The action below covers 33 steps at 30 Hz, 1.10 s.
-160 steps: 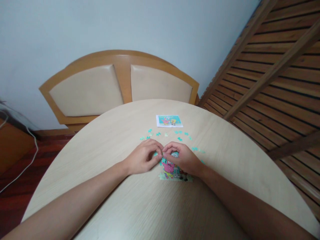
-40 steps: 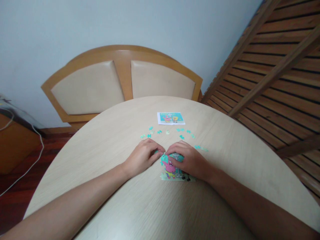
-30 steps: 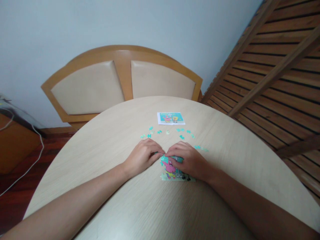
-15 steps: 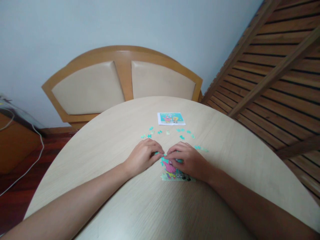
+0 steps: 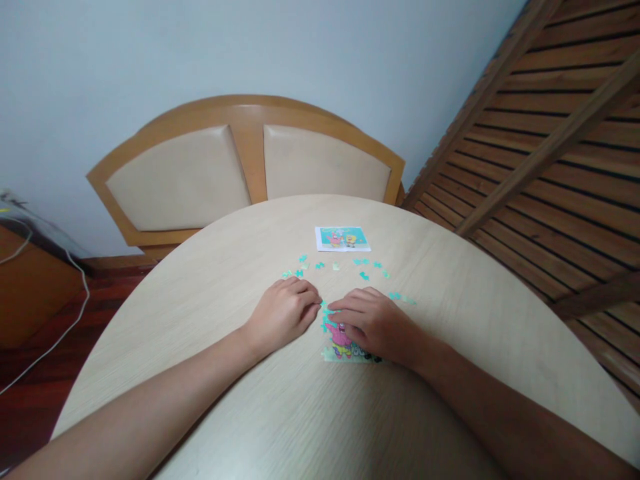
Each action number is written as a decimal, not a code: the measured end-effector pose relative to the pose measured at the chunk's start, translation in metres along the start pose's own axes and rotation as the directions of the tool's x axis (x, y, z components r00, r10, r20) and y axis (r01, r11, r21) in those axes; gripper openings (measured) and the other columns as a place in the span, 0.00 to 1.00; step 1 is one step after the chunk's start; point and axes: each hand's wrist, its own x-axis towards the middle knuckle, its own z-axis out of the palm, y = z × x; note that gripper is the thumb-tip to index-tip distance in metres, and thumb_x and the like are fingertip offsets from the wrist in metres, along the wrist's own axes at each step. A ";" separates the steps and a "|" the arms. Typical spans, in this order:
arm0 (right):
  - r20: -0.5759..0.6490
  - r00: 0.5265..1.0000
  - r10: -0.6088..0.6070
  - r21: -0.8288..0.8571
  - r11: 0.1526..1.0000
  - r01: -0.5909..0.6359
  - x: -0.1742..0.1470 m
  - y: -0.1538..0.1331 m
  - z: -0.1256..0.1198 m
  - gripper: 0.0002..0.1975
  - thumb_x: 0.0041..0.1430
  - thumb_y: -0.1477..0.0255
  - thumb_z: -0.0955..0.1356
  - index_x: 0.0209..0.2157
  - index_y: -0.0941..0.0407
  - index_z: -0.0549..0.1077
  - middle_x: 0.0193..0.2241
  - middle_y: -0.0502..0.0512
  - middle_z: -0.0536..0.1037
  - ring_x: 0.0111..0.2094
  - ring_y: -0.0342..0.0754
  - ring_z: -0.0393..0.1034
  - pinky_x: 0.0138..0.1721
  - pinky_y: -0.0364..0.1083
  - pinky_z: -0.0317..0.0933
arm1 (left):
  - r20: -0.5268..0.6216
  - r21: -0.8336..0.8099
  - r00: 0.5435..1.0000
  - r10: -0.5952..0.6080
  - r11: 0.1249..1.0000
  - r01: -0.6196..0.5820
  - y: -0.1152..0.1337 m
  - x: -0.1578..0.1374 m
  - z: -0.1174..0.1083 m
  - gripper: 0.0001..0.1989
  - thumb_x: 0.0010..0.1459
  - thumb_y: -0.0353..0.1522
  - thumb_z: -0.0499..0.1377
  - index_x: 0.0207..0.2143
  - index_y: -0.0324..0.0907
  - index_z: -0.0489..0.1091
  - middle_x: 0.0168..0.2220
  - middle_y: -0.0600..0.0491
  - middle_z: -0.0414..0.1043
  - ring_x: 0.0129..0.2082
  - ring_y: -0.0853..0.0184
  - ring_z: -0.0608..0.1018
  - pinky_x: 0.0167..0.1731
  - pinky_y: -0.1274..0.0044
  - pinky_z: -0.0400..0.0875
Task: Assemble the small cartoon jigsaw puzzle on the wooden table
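A partly joined jigsaw puzzle (image 5: 342, 340) lies near the middle of the round table, showing a pink starfish character on teal and pale green. My right hand (image 5: 373, 321) rests over its upper and right parts, fingers stretched out and slightly apart, hiding much of it. Just left of the puzzle, my left hand (image 5: 287, 310) lies on the table with fingers curled and the thumb close to the index finger. Whatever may be inside that hand is hidden. A small teal puzzle piece (image 5: 324, 304) shows between the fingertips of both hands, at the puzzle's upper left corner.
Several loose puzzle pieces (image 5: 364, 275) are scattered beyond my hands. Behind them lies a reference picture card (image 5: 343, 239) with the pink starfish and a yellow character. A padded headboard (image 5: 257, 160) stands past the round table (image 5: 225, 267); wooden slats (image 5: 550, 147) rise at right.
My left hand has drawn slightly left, away from my right fingertips. The teal seen between its thumb and fingers no longer shows. My right hand stays over the puzzle.
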 end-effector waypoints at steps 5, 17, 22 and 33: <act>0.007 1.000 0.003 -0.002 1.000 -0.003 0.001 -0.001 -0.001 0.13 0.58 0.81 0.68 0.43 0.55 0.79 0.45 0.55 0.82 0.42 0.52 0.72 0.42 0.51 0.61 | -0.007 -0.012 1.000 -0.013 1.000 0.013 -0.002 0.001 0.001 0.08 0.65 0.30 0.56 0.38 0.41 0.75 0.41 0.48 0.77 0.41 0.59 0.77 0.45 0.65 0.72; 0.006 1.000 0.018 -0.021 1.000 -0.018 -0.001 -0.001 0.001 0.13 0.57 0.80 0.69 0.43 0.55 0.79 0.43 0.54 0.82 0.42 0.51 0.72 0.43 0.50 0.61 | 0.015 -0.091 1.000 0.005 0.996 -0.004 -0.002 0.000 -0.001 0.08 0.62 0.30 0.57 0.39 0.42 0.76 0.40 0.50 0.77 0.43 0.60 0.76 0.47 0.67 0.71; 0.004 1.000 0.011 -0.018 1.000 -0.011 -0.001 0.000 0.001 0.13 0.57 0.80 0.69 0.43 0.55 0.79 0.43 0.54 0.82 0.41 0.50 0.72 0.43 0.50 0.61 | 0.007 -0.102 1.000 0.008 0.995 -0.007 -0.005 0.000 -0.001 0.08 0.62 0.29 0.57 0.39 0.42 0.76 0.40 0.50 0.77 0.42 0.61 0.77 0.47 0.67 0.72; -0.024 1.000 -0.010 -0.010 1.000 0.010 -0.001 0.001 0.000 0.12 0.58 0.80 0.69 0.42 0.54 0.79 0.42 0.53 0.82 0.40 0.51 0.72 0.42 0.49 0.60 | -0.010 -0.134 0.999 0.047 0.990 -0.048 -0.012 -0.002 0.000 0.07 0.62 0.29 0.58 0.40 0.43 0.76 0.40 0.51 0.76 0.43 0.61 0.77 0.47 0.68 0.72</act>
